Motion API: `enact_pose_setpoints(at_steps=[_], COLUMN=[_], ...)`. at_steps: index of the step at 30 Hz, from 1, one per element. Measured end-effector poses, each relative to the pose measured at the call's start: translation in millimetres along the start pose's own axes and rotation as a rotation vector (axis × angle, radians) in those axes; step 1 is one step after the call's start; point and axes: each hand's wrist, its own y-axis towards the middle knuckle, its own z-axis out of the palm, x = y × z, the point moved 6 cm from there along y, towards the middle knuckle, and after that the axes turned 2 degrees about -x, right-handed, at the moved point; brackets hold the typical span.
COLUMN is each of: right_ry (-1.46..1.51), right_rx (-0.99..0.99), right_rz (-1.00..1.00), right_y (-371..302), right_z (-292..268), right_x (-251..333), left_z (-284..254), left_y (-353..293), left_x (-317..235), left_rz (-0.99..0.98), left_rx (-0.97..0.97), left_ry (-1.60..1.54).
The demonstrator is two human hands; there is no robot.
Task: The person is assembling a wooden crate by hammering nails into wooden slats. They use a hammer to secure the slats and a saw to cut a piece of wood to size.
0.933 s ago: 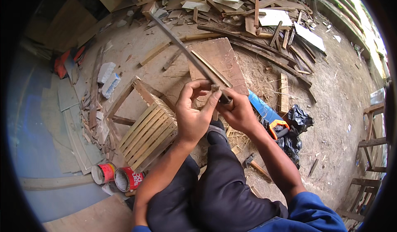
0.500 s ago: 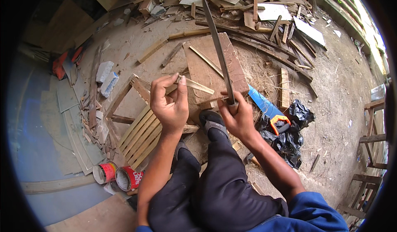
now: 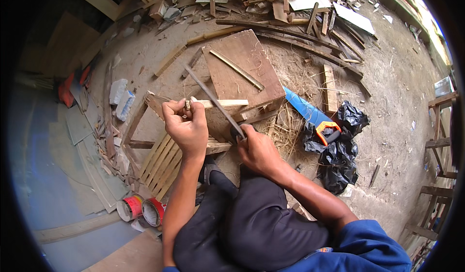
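My left hand [image 3: 185, 131] pinches one end of a pale split bamboo strip [image 3: 225, 103], which sticks out to the right. In my right hand [image 3: 260, 151] is the dark handle of a long-bladed knife [image 3: 209, 93]. Its blade slants up and to the left, crossing the strip just right of my left fingers; whether it touches the strip I cannot tell. Beyond both hands sits a brown wooden block [image 3: 264, 61] with a second bamboo strip [image 3: 236, 69] lying on top.
A blue handsaw [image 3: 306, 108] lies right of the block, against a crumpled black plastic bag [image 3: 340, 168]. Fibre shavings [image 3: 286, 131] litter the ground there. At left are a slatted bamboo frame [image 3: 162, 163] and red cans [image 3: 153, 211]. Scrap wood [image 3: 310, 44] is heaped at the back.
The knife has swung from nearly upright to a leftward slant across the strip. My right hand has moved left and down; the strip now points more level. My right shoe is no longer visible.
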Motion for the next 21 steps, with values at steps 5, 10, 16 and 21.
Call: enact_pose_setpoints(at_steps=[5,10,16,21], right_ry=[0.035,0.021,-0.02,-0.03], right_rx=[0.058,0.051,0.006,-0.015], right_rz=[0.053,0.283,0.082,0.085], right_y=[-4.4,-5.2,-10.3,-17.8], right_z=[-3.2,-10.1,-9.6,-11.6], right_x=[-7.9,-29.3,-32.8,-52.3], left_z=[3.0,5.5,3.6,7.5], left_y=[-5.6,-4.1,-5.1,-7.8], left_x=[-2.7,6.2,12.1,10.9], left_rz=[-0.037,-0.17,-0.198,-0.217], left_rx=[0.014,-0.025,-0.029,-0.007], left_ry=[-0.037,-0.075,-0.096,-0.114])
